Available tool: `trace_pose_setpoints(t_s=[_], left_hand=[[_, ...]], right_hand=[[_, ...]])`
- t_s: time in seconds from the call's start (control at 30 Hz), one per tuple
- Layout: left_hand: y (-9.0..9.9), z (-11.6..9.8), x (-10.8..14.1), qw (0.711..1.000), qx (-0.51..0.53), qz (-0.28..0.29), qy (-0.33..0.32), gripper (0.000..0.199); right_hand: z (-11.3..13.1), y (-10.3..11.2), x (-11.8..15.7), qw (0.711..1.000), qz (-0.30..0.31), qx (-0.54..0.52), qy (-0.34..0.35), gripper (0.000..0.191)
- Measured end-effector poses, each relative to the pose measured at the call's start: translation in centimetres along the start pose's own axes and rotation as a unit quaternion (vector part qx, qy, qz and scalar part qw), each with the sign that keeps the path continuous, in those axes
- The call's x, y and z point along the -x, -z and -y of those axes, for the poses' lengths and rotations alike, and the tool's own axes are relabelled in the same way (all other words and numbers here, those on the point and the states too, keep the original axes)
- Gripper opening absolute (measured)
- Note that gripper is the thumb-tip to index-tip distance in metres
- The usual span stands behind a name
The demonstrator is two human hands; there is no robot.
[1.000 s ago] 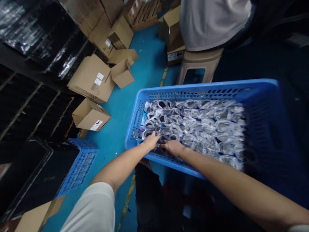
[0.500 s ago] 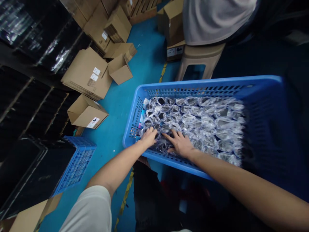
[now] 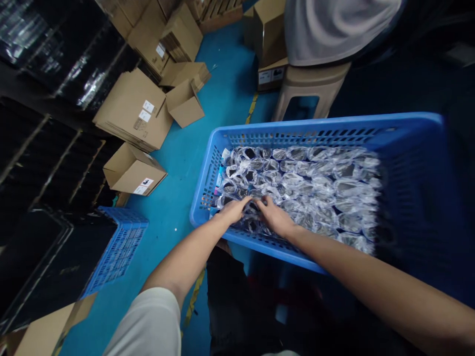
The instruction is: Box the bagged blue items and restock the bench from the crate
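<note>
One blue crate [image 3: 319, 133] holds dozens of clear-wrapped packets [image 3: 315, 188], too many to count; two hands, left hand [image 3: 233, 210] and right hand [image 3: 276, 221], pinch packets together at its near-left corner

Dim overall, light from above. Specular glare on clear plastic bags [image 3: 315, 188] in blue crate [image 3: 326, 128]. Right side and bottom sunk in deep shadow. Strong wide-angle bending at edges; corners soft, slight motion blur at right.
</note>
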State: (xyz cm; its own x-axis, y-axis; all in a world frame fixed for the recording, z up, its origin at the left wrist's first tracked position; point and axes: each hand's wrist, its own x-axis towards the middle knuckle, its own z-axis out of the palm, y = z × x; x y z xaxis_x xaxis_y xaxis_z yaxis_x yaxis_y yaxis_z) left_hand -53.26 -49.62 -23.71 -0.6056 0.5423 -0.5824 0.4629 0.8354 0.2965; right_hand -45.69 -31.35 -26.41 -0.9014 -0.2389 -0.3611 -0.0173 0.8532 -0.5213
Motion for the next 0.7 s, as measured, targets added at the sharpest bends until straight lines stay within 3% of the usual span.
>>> trace_pose_setpoints(t_s=[0.07,0.1,0.23,0.3,0.47,0.53,0.6,0.7], left_hand=[[-0.3,0.2,-0.3,1.000,0.005,0.002,-0.009,0.066],[-0.4,0.3,-0.5,1.000,0.006,0.004,-0.010,0.056],[-0.8,0.4,-1.2,1.000,0.008,0.007,-0.006,0.014],[-0.7,0.4,-1.1,1.000,0.010,-0.004,-0.011,0.017],[-0.7,0.4,-0.8,0.998,0.016,-0.004,-0.055,0.062],[-0.9,0.4,-1.0,0.998,0.017,0.011,-0.067,0.055],[-1.0,0.5,-1.4,0.998,0.017,0.017,-0.066,0.034],[-1.2,0.7,-1.8,0.998,0.024,0.017,-0.058,0.008]], right_hand=[[-0.2,0.1,0.4,0.998,-0.017,0.003,-0.062,0.064],[-0.3,0.0,0.5,0.997,-0.016,0.003,-0.081,0.063],[-0.5,-0.2,0.4,0.998,0.025,-0.013,-0.051,0.026],[-0.4,-0.3,0.2,0.999,0.035,-0.021,-0.032,0.019],[-0.8,-0.4,-0.3,0.996,0.013,-0.012,-0.087,0.039],[-1.2,-0.5,-0.3,0.995,0.012,-0.007,-0.098,0.030],[-1.6,-0.4,-0.3,0.996,0.012,-0.008,-0.088,0.016],[-1.8,-0.3,-0.1,0.999,-0.002,-0.021,-0.046,0.014]])
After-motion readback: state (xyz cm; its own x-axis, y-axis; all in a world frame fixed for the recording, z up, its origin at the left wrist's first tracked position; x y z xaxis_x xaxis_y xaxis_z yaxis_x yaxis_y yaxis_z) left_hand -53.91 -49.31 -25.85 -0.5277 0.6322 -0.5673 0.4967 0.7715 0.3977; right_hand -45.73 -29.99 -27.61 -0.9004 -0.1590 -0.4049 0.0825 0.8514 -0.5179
